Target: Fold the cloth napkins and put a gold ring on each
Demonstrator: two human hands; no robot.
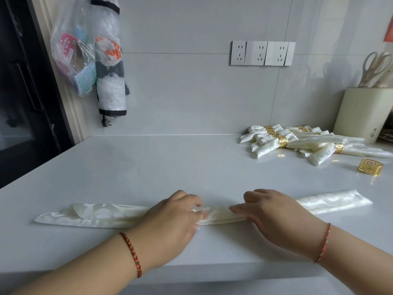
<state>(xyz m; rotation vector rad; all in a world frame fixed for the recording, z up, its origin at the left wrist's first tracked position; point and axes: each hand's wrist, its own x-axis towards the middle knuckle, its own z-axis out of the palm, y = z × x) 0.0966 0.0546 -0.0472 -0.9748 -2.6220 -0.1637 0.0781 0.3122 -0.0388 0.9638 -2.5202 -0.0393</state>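
Long folded napkin point(102, 216) lies across the countertop point(170, 162); left hand point(172, 218) pinches its middle; right hand point(270, 211) presses it, fingers straight. Grey tiled wall point(191, 92) behind.

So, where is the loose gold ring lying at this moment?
In the head view the loose gold ring lies on the counter at the far right, just in front of the pile of ringed napkins, beyond the right hand.

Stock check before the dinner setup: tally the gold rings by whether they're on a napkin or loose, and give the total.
Gold rings on finished napkins: 4 visible, though the pile overlaps and may hide more
Loose gold ring on the counter: 1
Total: 5 visible
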